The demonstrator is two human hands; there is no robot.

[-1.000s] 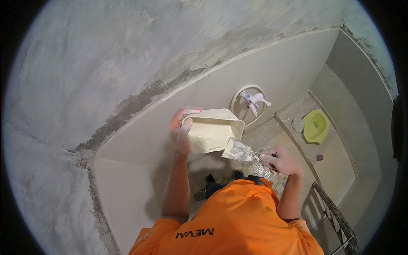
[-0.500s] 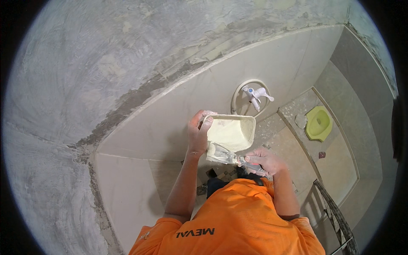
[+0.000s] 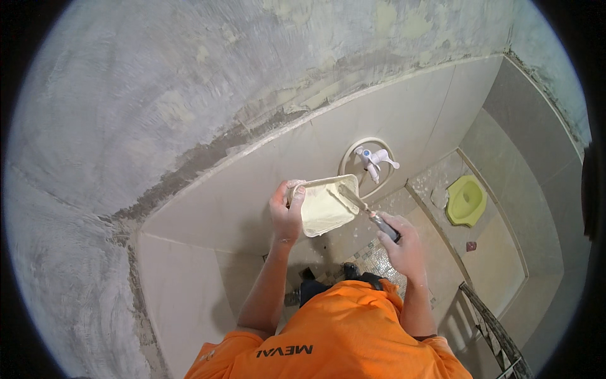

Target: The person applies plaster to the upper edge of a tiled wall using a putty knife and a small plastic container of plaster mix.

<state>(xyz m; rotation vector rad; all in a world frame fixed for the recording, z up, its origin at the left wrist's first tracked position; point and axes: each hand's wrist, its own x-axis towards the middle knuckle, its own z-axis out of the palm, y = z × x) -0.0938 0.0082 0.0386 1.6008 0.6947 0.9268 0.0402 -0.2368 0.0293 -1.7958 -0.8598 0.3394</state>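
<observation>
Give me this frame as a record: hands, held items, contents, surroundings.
left hand: grips cream tub at its left edge
right hand: holds putty knife by its handle
knife blade: at the tub's right side, over its inside
contents: pale paste
wall: grey plaster above pale tiles
fixtures: white tap; yellow-green squat toilet

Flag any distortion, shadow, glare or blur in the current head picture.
Head view: black fisheye corners, the top edge of the tiled wall bowed; soft shadow beside the left forearm; bright glints on the mosaic floor; tub and scraper show no obvious blur.
</observation>
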